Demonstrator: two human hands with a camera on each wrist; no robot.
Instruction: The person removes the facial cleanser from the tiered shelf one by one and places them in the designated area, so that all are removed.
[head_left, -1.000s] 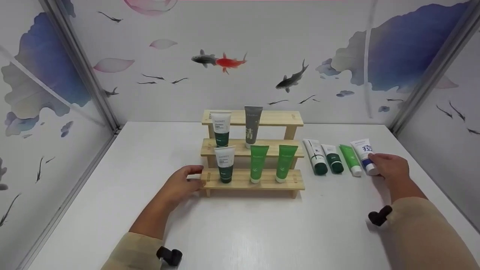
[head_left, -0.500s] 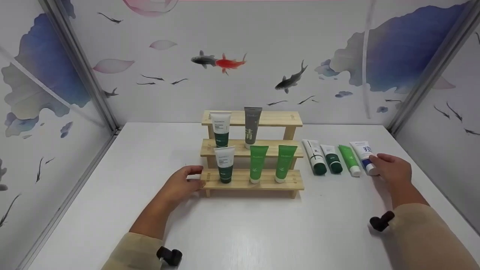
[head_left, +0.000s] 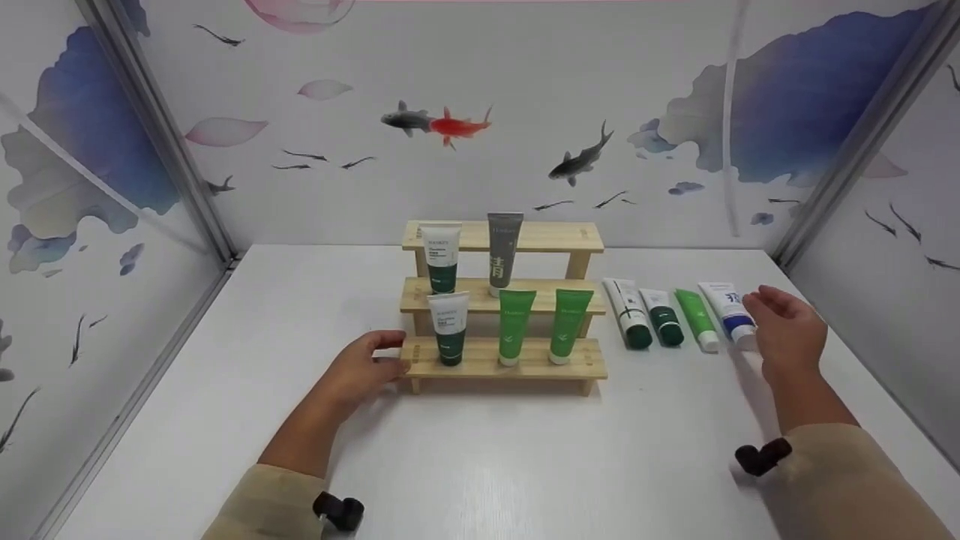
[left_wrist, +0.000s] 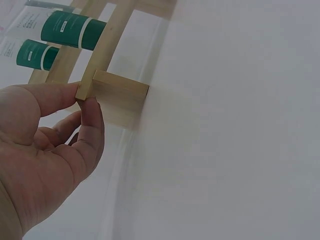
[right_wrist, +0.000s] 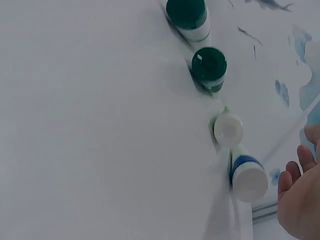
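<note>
A three-tier wooden stand (head_left: 510, 369) holds several upright tubes. My left hand (head_left: 364, 373) pinches the left end of its lowest tier between thumb and fingers; the left wrist view shows this hand (left_wrist: 60, 135) on the board's corner (left_wrist: 86, 89). On the bottom tier are a white-and-green tube (head_left: 450, 330) and two green tubes (head_left: 517, 322); on the middle one, another white-and-green tube (head_left: 441, 259) and a grey tube (head_left: 503, 251). My right hand (head_left: 793, 334), loosely curled and holding nothing, is just right of a white-and-blue tube (head_left: 726, 307) lying down. In the right wrist view the hand (right_wrist: 302, 192) is beside that tube (right_wrist: 250, 181).
Left of the white-and-blue tube lie a green tube (head_left: 697, 319), a small white-and-green tube (head_left: 662, 316) and a longer white-and-green tube (head_left: 629, 315). Panels with painted fish (head_left: 461, 126) enclose the white table (head_left: 495, 457) at the back and sides.
My right hand has let go of the white-and-blue tube and risen slightly away from it. The tube has turned a little on the table. My left hand has stayed on the stand.
</note>
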